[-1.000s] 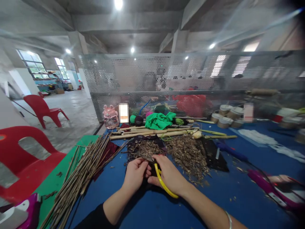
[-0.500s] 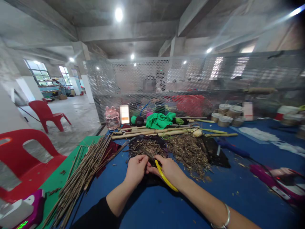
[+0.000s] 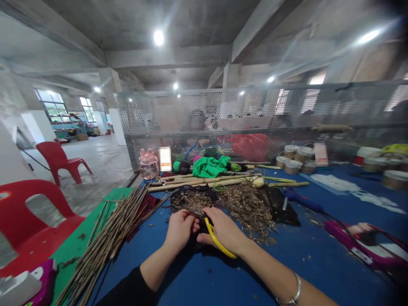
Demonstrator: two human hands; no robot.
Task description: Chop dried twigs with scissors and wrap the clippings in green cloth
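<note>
My right hand (image 3: 225, 229) is closed round yellow-handled cutters (image 3: 215, 240), blades pointing up-left toward a thin twig (image 3: 188, 210). My left hand (image 3: 180, 228) is closed beside it, fingers pinched on that twig just left of the blades. Both hands rest over a blue table (image 3: 223, 280) in front of two heaps of chopped twig bits (image 3: 245, 206). A long bundle of thin brown sticks (image 3: 110, 238) lies to the left of my left hand.
Thicker bamboo poles (image 3: 204, 182), a green cloth (image 3: 208, 165) and a pink bottle (image 3: 148, 163) lie beyond the heaps before a perforated metal screen (image 3: 255, 114). Round tubs (image 3: 291, 159) stand back right. Purple tools lie at right (image 3: 357, 244) and bottom left. Red chairs (image 3: 32, 221) stand left.
The camera has tilted up a little and the view shifted. My hands stay together at the twig, with the cutters held in much the same place.
</note>
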